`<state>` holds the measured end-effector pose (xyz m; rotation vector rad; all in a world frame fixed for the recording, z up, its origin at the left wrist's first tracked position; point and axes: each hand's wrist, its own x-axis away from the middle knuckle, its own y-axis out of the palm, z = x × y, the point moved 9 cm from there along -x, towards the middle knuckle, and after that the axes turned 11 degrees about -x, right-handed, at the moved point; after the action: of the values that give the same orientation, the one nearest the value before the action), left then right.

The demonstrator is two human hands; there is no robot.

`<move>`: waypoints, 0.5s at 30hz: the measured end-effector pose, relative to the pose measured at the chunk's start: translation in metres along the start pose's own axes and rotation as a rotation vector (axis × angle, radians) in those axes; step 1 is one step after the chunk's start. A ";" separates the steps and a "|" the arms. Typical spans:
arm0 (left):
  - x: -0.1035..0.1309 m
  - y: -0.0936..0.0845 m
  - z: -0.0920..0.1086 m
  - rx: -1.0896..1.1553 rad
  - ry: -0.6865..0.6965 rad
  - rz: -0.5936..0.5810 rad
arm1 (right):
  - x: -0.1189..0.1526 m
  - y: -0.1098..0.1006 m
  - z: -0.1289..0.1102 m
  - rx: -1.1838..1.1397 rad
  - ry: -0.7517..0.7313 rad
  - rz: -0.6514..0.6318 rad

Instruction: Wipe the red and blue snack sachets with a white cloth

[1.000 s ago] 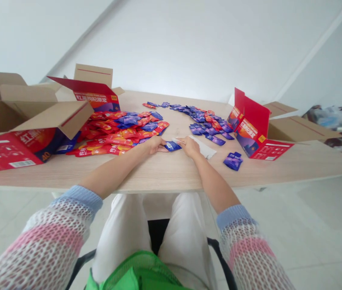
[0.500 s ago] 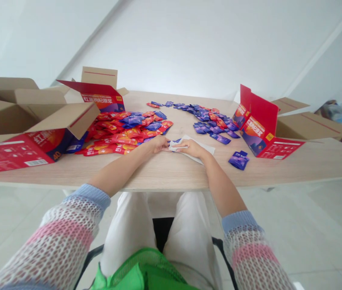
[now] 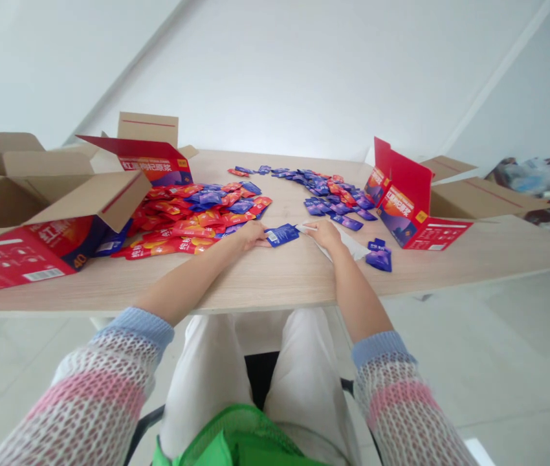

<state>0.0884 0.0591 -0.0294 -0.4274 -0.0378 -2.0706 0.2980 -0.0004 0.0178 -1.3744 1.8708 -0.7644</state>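
Between my hands, a blue sachet point(image 3: 283, 235) with a barcode label lies almost level over the table, one end pinched by my left hand point(image 3: 254, 235). My right hand point(image 3: 322, 233) grips a white cloth or tissue point(image 3: 352, 246) near the sachet's other end; part of the cloth trails on the table under my wrist. Left of my left hand is a heap of red and blue sachets point(image 3: 192, 223). Beyond my right hand spreads a looser group of mostly purple sachets point(image 3: 338, 197). One more purple sachet point(image 3: 378, 256) lies right of the cloth.
Open red cardboard boxes stand at the near left point(image 3: 52, 243), behind the heap point(image 3: 158, 169) and at the right point(image 3: 404, 207). The wooden table point(image 3: 265, 278) ends just before my lap. Plastic-wrapped items point(image 3: 541, 184) are piled at the far right.
My right hand has drawn the white cloth to the right, off the sachet. The blue sachet, covered before, now shows fully in my left hand.
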 end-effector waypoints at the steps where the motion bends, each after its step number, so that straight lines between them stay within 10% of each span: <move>1: 0.000 -0.001 0.001 -0.012 0.015 0.026 | 0.001 -0.005 -0.007 -0.001 -0.037 0.044; 8: -0.001 -0.001 0.004 -0.068 0.057 0.060 | 0.019 0.029 -0.081 -0.005 -0.429 -0.088; 15: -0.001 -0.003 0.002 0.004 0.018 0.089 | 0.011 0.043 -0.066 0.170 -0.264 -0.087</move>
<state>0.0868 0.0621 -0.0276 -0.4007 -0.0126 -1.9867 0.2186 0.0047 0.0212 -1.3823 1.5166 -0.7276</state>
